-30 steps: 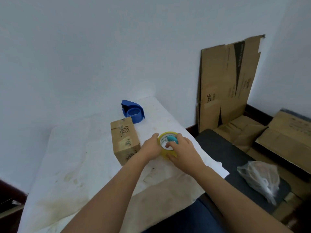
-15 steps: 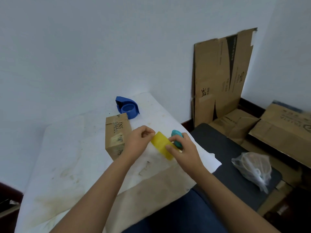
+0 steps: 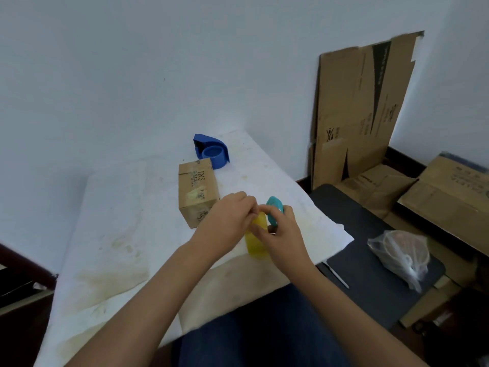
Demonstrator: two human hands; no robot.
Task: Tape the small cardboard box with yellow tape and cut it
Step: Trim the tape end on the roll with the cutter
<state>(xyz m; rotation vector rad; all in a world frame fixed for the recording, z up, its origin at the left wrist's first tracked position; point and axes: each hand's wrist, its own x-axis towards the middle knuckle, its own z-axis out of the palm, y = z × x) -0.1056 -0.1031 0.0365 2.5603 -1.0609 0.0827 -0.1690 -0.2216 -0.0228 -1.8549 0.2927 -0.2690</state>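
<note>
Just left of the hands, the box [image 3: 198, 192] lay on the counter [image 3: 113, 234], long axis running away from the person. Both hands gripped the tape [image 3: 255, 239]; left hand [image 3: 227, 221] was nearer the box, right hand [image 3: 284, 234] farther.

The small cardboard box [image 3: 198, 190] on the bench carries the printed letters "INS" on its top face, with smaller print beside them and on its near end too blurred to read. The flattened carton [image 3: 362, 109] leaning against the wall bears small handling symbols low on its left panel and lines of print along its black stripe, none legible. The carton [image 3: 455, 192] lying at the right shows a row of capitals that cannot be made out.
</note>
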